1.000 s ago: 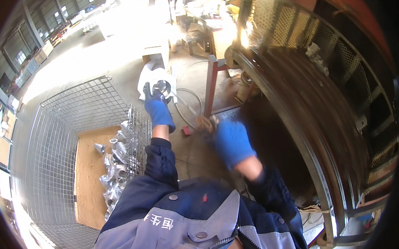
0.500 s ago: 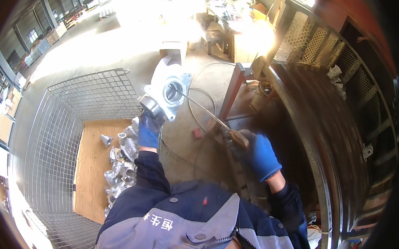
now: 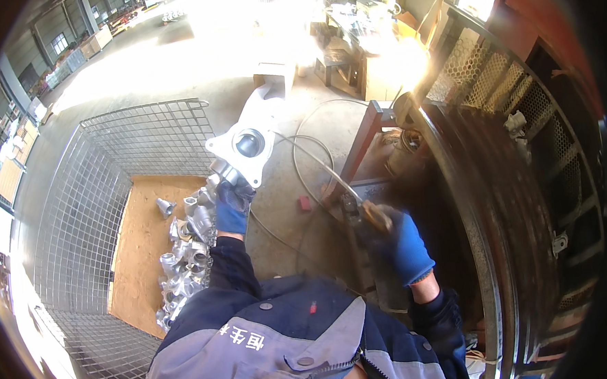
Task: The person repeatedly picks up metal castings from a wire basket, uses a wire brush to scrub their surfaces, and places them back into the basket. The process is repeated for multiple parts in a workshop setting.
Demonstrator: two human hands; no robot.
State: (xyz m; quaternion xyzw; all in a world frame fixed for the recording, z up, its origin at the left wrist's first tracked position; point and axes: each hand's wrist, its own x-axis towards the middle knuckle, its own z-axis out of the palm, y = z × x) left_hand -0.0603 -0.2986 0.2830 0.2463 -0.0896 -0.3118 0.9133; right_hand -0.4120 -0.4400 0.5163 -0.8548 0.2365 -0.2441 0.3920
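Observation:
A silvery metal casting (image 3: pixel 263 146) with a round bore and a lobed flange is held up in front of me. My left hand (image 3: pixel 234 198), in a blue glove with a dark palm, is closed round the casting's lower end. In my right hand (image 3: pixel 401 243), gloved the same way, is the wooden handle of a long thin metal rod tool (image 3: pixel 321 162). Its tip lies at the right edge of the flange, outside the bore; whether it touches cannot be told. The exact kind of tool does not show.
To the left stands a wire mesh cage (image 3: pixel 79 222) with a wooden board (image 3: pixel 139 253) inside and several metal castings (image 3: pixel 184 264) heaped on it. A dark metal frame (image 3: pixel 455 202) rises close on my right. A cable (image 3: pixel 301 165) loops over the floor.
The casting has turned and shifted slightly left and down in my left hand. The rod's tip has come out of the bore to the flange's right edge. My right hand has moved slightly right and down.

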